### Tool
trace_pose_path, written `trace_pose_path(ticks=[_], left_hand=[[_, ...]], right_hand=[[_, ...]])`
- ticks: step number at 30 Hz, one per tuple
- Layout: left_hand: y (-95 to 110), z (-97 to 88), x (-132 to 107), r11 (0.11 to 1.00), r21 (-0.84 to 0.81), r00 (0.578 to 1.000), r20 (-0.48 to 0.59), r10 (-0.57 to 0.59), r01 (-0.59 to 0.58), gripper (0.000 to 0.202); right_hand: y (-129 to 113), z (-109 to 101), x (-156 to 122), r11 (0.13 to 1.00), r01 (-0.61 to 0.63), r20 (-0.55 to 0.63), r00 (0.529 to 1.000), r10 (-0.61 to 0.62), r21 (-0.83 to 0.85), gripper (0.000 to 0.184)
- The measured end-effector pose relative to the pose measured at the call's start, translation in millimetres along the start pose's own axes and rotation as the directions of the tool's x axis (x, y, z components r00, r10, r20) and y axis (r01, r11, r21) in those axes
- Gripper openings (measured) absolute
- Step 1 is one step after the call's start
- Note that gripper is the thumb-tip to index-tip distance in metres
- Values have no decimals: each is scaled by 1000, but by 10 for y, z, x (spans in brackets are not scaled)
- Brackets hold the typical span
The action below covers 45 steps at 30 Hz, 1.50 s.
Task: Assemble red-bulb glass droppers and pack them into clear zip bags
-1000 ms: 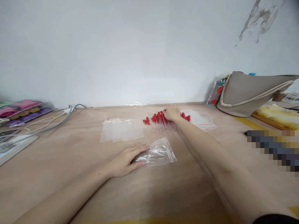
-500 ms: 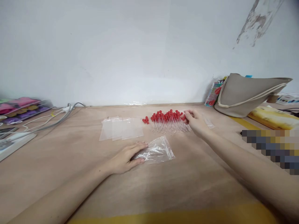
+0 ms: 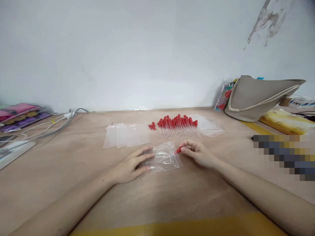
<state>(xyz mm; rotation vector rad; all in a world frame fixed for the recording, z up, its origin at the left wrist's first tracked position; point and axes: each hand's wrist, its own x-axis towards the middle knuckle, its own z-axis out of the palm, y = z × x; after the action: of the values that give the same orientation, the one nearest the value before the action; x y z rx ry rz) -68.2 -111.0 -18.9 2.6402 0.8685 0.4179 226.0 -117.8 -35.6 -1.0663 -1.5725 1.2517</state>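
Note:
A clear zip-lock bag [image 3: 161,164] lies flat on the table in front of me, its zip edge toward the right. My left hand [image 3: 131,165] rests on the bag's left end, fingers stretched out and apart. At the zip end, my right hand [image 3: 198,153] pinches a dropper by its red bulb [image 3: 178,150]. The dropper's thin clear tube points left and appears to be inside the bag, though glare on the plastic blurs it. Behind the bag lies a row of several droppers [image 3: 178,123] with red bulbs away from me and clear tubes toward me.
Left of the droppers lie several overlapping flat bags [image 3: 125,135], and more bags [image 3: 209,126] lie behind them on the right. Cables [image 3: 61,126] and packs of coloured items [image 3: 24,114] occupy the left side. A grey bag [image 3: 261,98] and a yellow package [image 3: 285,122] stand at the right.
My right hand has come from the right end of the dropper row to the bag's zip edge, bringing a dropper. The left hand stays on the bag, its fingers slightly more spread.

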Motion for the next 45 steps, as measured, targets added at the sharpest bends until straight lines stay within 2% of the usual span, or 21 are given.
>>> trace_pose_path(ticks=[3,6,9,11,14,16,18,20,22,24,26,27,32,35,38,42,45], left_hand=[[-5,6,-6,1000,13,1000,-25,2,-2,42],[18,-7,10,999,-5,999,-11,44,-44,40],[37,-15,26,998,-14,998,-12,56,-57,40],[35,-10,26,999,-15,998,-26,50,-50,42],[20,-5,16,1000,-5,999,-24,27,-28,42],[17,-13,8,1000,9,1000,-9,15,-15,38],[21,-28,0,1000,15,1000,4,19,-19,34],[27,-39,-7,999,4,999,7,43,-43,32],[28,-38,-14,997,-17,997,-4,72,-72,33],[21,-26,-19,995,-39,996,-16,93,-94,31],[8,-6,-27,994,-39,994,-31,104,-105,26],[1,5,-31,994,-26,994,-42,105,-106,25],[-7,31,-64,995,20,992,-74,99,-98,28],[13,29,-75,996,-10,993,-74,93,-94,30],[34,26,-71,997,1,993,-93,76,-77,28],[38,26,-61,997,39,990,-123,74,-70,26],[31,16,-58,997,5,991,-108,74,-74,27]], right_hand=[[-30,40,-30,984,49,56,998,-40,-172,29],[-30,132,-16,974,38,45,999,-28,-225,27],[-26,213,4,982,39,8,999,-39,-183,25],[-41,216,-2,991,14,64,998,-5,-134,29],[-83,118,-15,994,-86,221,970,100,-71,40],[-104,-2,17,993,-116,231,965,122,-38,42],[-107,-140,119,992,-100,119,987,108,-76,38],[-97,-267,298,969,-65,-67,996,51,-237,28],[-94,-354,539,873,-31,-206,975,-81,-487,17],[-110,-377,809,729,-61,-278,943,-181,-681,14],[-140,-334,1076,624,-150,-345,916,-204,-767,16],[-155,-294,1200,611,-177,-366,910,-198,-771,18],[-179,-77,1661,612,-313,-467,878,-106,-727,25],[-176,-27,1789,631,-367,-506,861,-47,-683,19],[-207,-26,1807,664,-381,-542,839,-43,-643,15],[-327,-73,1661,711,-321,-564,816,-128,-626,19],[-414,-169,1377,800,-121,-543,792,-279,-587,23]])
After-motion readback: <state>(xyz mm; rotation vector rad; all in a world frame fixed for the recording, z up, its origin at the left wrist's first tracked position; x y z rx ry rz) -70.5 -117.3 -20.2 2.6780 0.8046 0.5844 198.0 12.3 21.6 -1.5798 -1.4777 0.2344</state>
